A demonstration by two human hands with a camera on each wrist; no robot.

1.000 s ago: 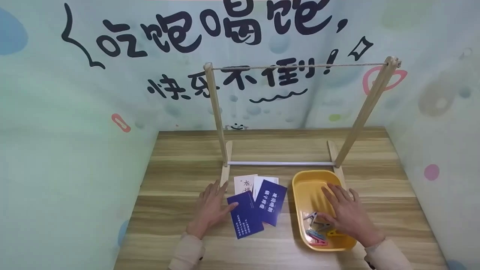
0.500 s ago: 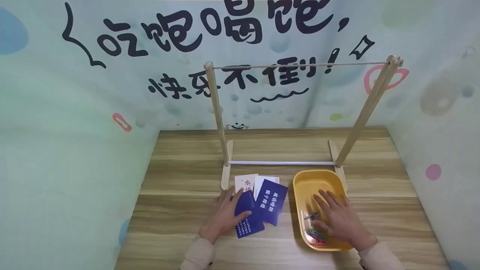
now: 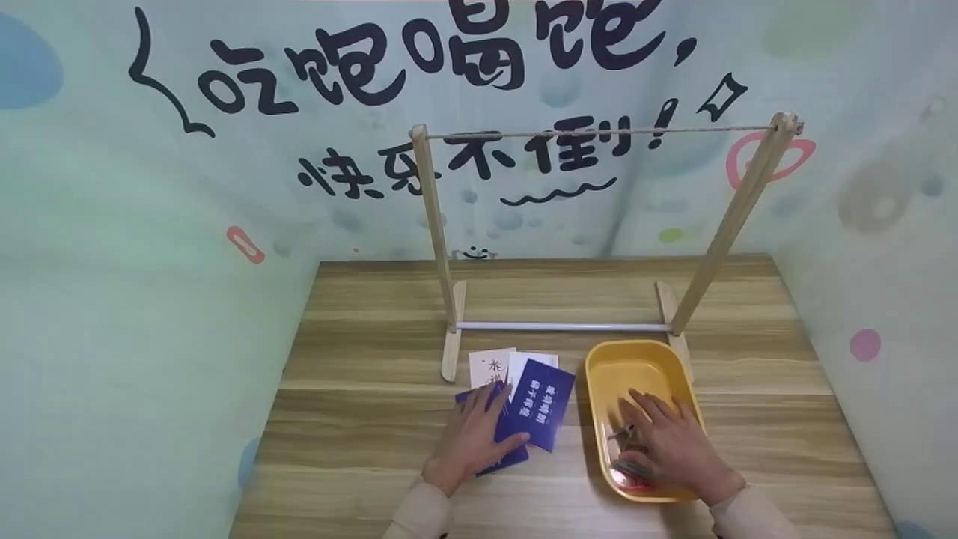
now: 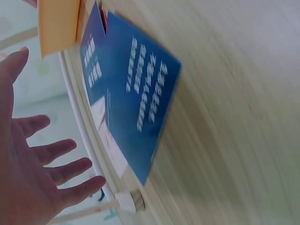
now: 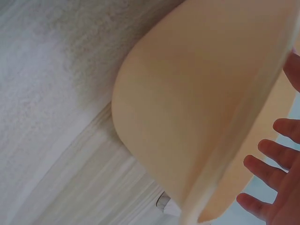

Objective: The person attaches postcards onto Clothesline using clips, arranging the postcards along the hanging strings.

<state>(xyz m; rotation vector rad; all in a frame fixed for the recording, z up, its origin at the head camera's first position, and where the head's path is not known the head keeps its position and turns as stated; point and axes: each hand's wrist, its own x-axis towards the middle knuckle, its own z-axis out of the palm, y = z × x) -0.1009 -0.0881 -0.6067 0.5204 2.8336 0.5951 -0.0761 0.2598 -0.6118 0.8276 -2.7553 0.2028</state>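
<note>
My left hand (image 3: 473, 433) hovers over a blue printed card (image 3: 510, 460), its fingers spread; the left wrist view shows space between the palm and the card. A second blue card (image 3: 548, 408) overlaps it on the right. Behind them lie a pinkish card (image 3: 489, 364) with handwritten-style characters and a white card (image 3: 535, 362). My right hand (image 3: 671, 449) is over a yellow plastic tray (image 3: 636, 355), fingers extended and apart. Small clothespins (image 3: 632, 470) lie in the tray, partly hidden beneath that hand. Neither hand visibly holds anything.
Behind the cards and tray stands a wooden frame (image 3: 730, 232) with a string (image 3: 599, 132) stretched between its posts. A white rod (image 3: 561, 326) joins the posts low down. Printed backdrop walls (image 3: 150, 337) enclose the wood-grain table (image 3: 359, 419).
My left hand has moved right, from beside the left blue card to above it. The right hand has shifted slightly left over the tray and now covers more of the clothespins.
</note>
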